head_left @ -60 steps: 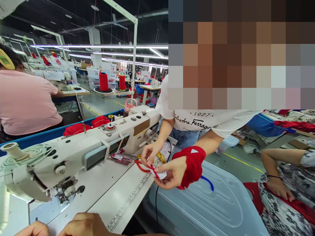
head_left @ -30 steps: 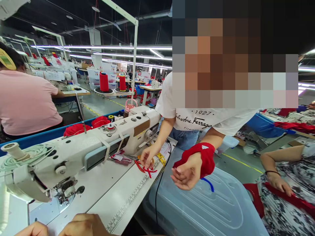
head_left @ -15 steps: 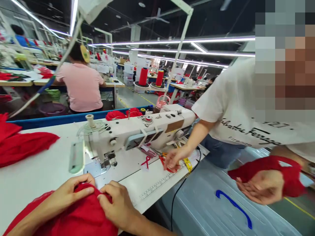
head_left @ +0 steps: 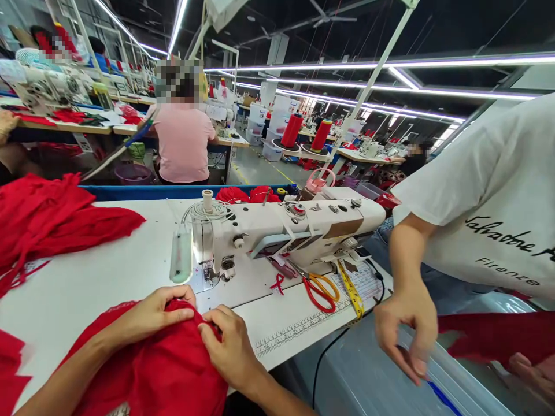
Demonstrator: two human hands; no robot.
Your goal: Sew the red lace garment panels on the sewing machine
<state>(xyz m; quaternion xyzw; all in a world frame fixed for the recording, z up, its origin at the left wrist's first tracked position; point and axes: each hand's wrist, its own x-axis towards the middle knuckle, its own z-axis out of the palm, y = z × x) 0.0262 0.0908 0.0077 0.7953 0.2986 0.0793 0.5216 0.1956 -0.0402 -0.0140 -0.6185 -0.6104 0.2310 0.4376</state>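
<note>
Red cloth (head_left: 173, 364) lies bunched in front of me at the near edge of the sewing table. My left hand (head_left: 167, 315) is closed on its upper edge, thumb on top. A short way to the right, my right hand (head_left: 228, 341) pinches the same edge between thumb and fingers. Just beyond both hands stands a white sewing machine (head_left: 299, 228), its needle area (head_left: 213, 273) with no cloth under it. Part of the red cloth hangs below the picture.
At left lies a heap of red cloth (head_left: 65, 219). Orange-handled scissors (head_left: 321, 292) and a yellow tape measure (head_left: 352, 292) rest right of the machine. A co-worker's hand (head_left: 410, 329) hangs over a translucent bin lid (head_left: 368, 375); their other hand is by red cloth (head_left: 498, 338).
The co-worker's hand has left the scissors and moved right, over the bin. The view has turned left. My hands keep their hold on the red cloth.
</note>
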